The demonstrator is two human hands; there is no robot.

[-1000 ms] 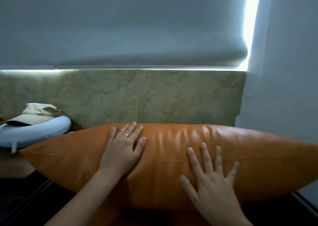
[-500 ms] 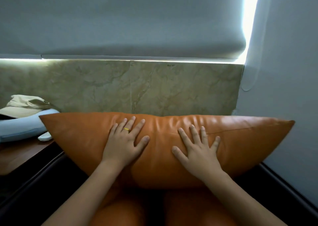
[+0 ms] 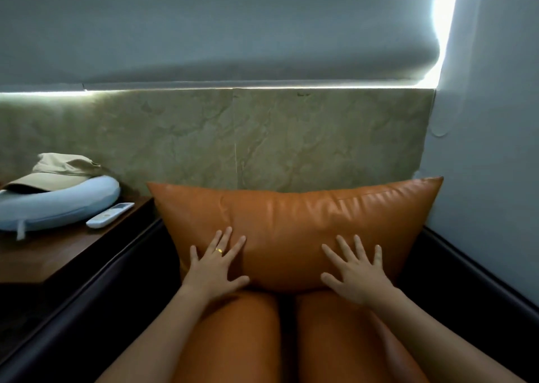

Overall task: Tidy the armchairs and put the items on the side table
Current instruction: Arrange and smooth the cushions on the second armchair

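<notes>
Orange leather cushion [image 3: 294, 225] stands long axis crosswise against the armchair back, left hand [image 3: 214, 269] and right hand [image 3: 357, 277] flat on its lower front, fingers [image 3: 344, 247] splayed, gripping nothing.

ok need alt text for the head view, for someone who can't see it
Both hands, left hand and right hand, press flat with fingers spread on an orange leather cushion standing against the armchair back. To the left, a wooden side table holds a blue neck pillow, a beige cap on top and a white remote.
</notes>
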